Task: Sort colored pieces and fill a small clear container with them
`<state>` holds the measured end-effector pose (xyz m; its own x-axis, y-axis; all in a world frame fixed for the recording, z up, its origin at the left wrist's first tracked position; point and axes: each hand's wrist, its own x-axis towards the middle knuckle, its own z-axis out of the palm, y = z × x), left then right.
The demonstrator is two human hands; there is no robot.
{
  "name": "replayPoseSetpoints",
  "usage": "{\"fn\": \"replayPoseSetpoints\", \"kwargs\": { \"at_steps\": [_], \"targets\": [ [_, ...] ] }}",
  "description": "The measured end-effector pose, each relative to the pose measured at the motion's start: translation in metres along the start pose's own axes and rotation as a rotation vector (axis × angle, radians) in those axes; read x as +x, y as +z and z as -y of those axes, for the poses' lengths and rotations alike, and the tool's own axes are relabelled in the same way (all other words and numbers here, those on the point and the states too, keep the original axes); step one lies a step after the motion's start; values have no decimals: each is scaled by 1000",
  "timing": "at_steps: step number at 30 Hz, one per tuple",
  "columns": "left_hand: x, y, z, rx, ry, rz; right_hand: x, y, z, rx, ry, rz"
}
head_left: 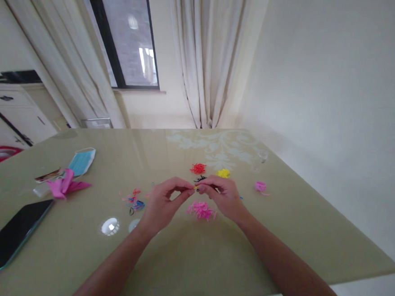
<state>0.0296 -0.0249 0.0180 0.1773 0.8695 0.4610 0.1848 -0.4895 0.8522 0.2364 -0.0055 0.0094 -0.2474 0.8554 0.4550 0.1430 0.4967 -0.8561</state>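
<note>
Yellow piece (196, 188) pinched between both hands' fingers (191, 187), pink pile (202, 210) close below, table's right edge well apart

"Where could a hand pass?"
"Down the right side of the desk (326, 242), between the right forearm (275, 250) and the edge. The small pink roll (260, 186) sits farther up."
"And left?"
"Tighter. The black phone (17, 235), pink cloth (65, 185) and blue face mask (82, 163) crowd that side; a mixed pile (136, 201) lies near the left hand (162, 204)."
"Straight ahead?"
"Red pile (198, 168) and yellow pile (223, 173) block the way just past the fingers; open surface beyond."
</note>
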Motion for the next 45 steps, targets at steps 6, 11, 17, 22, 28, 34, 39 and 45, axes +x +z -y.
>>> {"fn": "replayPoseSetpoints", "kwargs": {
  "at_steps": [6, 11, 17, 22, 28, 34, 39, 45],
  "targets": [
    [13, 6, 8, -55, -63, -1, 6, -4, -13, 70, 28, -10],
    [30, 13, 3, -48, -58, 59, 9, -12, -12, 39, -16, -114],
    [50, 11, 19, 181, -98, -67, 18, -41, -19, -67, -87, -292],
    [41, -15, 46, 719, -251, 172, 23, -76, -51, -495, 86, -358],
    [22, -42, 63, 1195, -423, 216, 25, -83, -80, -670, 213, -320],
    [28, -45, 69, 1172, -445, 250, 28, -77, -87, -726, 260, -318],
    [30, -45, 67, 1138, -424, 217, 26, -77, -75, -699, 219, -354],
    [36, -49, 57, 1026, -383, 128, 19, -62, -52, -556, 95, -377]
  ]
}}
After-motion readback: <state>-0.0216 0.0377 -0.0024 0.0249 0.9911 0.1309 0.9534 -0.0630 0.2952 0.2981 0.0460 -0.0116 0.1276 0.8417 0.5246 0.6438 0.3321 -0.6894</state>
